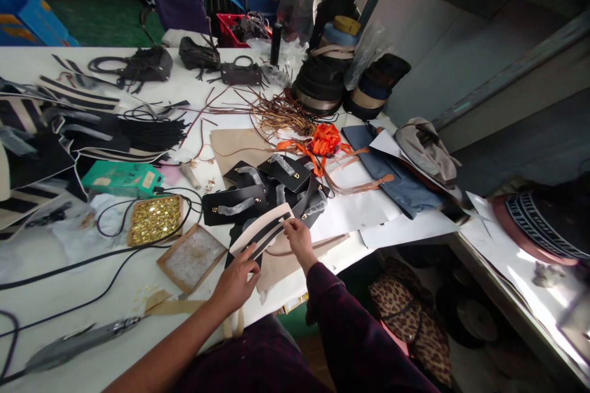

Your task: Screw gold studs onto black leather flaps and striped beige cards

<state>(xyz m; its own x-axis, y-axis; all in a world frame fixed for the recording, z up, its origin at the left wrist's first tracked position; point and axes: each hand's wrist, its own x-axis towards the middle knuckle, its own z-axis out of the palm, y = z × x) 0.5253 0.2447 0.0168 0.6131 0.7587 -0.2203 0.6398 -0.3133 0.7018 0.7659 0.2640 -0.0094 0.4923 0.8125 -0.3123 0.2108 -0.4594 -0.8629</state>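
A cream panel with black stripes [265, 231] lies tilted over black pieces near the table's front edge. My left hand [238, 278] touches its lower left part, the fingers bent onto it. At the panel's right end my right hand [297, 236] has its thumb and fingertips pinched together on something small and pale that I cannot make out. Just beyond are several black leather pieces [289, 173] with plastic-wrapped handles and gold fittings. A beige sheet [281, 273] lies beneath the hands.
On the left are a box of gold studs [155, 220], a box of clear pieces [191, 258], a green box [120, 178] and a grey corded tool [83, 341]. Brown cords [286, 113], an orange bundle [326, 140] and a blue bag [396, 175] lie farther back.
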